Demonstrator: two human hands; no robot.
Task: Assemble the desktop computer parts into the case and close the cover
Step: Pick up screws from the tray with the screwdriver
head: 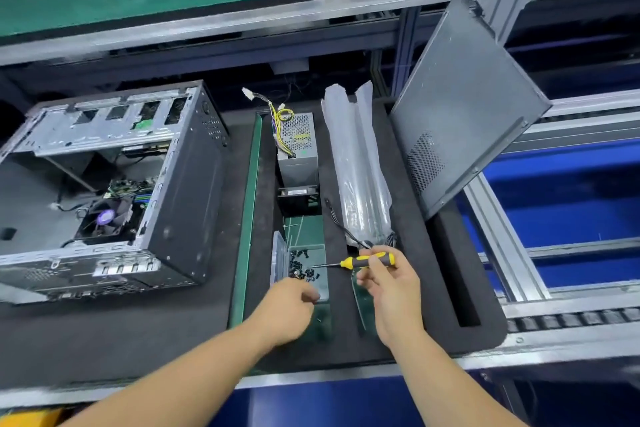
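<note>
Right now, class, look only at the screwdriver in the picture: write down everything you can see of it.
The yellow-and-black-handled screwdriver has a thin bare metal shaft and a handle that looks like moulded plastic. It lies nearly level, tip pointing left over the small clear plastic tray of black screws. The right hand holds the handle in a fingertip grip, covering its rear end. Whether the tip touches a screw cannot be told. The left hand reaches into the tray beside it.
</note>
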